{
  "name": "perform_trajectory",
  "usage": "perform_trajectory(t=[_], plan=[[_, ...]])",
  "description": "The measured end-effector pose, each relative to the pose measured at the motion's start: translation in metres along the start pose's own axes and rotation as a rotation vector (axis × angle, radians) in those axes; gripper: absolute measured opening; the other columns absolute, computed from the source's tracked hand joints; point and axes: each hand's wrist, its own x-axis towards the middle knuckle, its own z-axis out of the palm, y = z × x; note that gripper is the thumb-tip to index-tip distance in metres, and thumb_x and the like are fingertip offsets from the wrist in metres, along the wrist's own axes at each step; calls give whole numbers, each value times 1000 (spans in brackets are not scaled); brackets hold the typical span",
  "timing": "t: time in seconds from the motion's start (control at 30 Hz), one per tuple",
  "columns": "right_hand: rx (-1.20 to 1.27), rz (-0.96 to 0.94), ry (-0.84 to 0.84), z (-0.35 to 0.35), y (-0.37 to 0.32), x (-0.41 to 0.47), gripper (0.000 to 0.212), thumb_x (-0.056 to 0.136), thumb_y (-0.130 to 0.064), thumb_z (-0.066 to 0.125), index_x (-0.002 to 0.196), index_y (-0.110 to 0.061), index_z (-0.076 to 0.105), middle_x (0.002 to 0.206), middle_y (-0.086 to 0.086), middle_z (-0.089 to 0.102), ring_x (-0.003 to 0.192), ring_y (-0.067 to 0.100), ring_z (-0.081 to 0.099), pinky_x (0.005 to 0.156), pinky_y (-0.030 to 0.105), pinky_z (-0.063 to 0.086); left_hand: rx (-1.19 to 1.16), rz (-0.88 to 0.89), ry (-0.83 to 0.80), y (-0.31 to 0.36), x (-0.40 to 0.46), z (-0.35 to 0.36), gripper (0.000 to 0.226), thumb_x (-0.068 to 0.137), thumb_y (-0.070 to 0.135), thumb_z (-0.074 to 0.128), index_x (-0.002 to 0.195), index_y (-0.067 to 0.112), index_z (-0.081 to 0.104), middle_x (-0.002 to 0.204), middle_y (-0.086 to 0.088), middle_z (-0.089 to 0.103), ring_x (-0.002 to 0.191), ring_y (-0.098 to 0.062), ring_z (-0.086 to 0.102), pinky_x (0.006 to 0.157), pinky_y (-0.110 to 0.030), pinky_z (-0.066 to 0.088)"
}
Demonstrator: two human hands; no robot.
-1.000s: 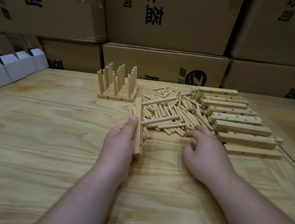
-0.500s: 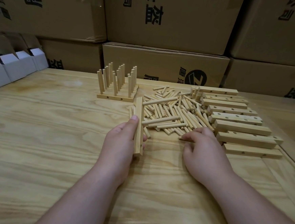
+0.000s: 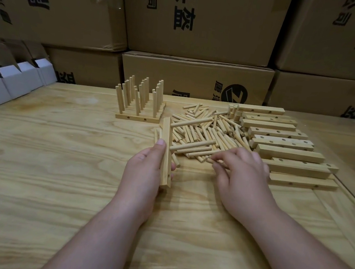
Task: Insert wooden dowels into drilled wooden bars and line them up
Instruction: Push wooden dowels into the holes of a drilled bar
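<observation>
— So, what's by the bench's (image 3: pixel 42 166) far edge?
— Finished bars (image 3: pixel 139 113) with upright dowels.
— And the hands?
— Left hand (image 3: pixel 146 172) grips a drilled bar (image 3: pixel 166 152) on edge; right hand (image 3: pixel 241 173) pinches a dowel (image 3: pixel 209 159) at the loose pile (image 3: pixel 206 132). Undoweled bars (image 3: pixel 278 140) lie toward the right edge.
</observation>
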Motion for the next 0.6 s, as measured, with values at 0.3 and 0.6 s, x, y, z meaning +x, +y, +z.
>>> perform_trajectory(t=[0.3,0.6], plan=[[440,-261,-26,-4,-16,-12,15,95,-35,61,107,-30,69,94,-23,62,89,1,61,72,14,48,36,39,-30,2,-4,2,39,98,48,59,74,21,72,66,-4,69,49,-11,58,45,-23,44],[476,-369,-69,-4,-15,-12,11,86,-26,72,96,-25,69,86,-17,60,82,10,60,69,26,50,75,69,-60,3,-7,1,46,99,49,56,65,24,73,61,-2,63,53,-14,56,55,-30,43]])
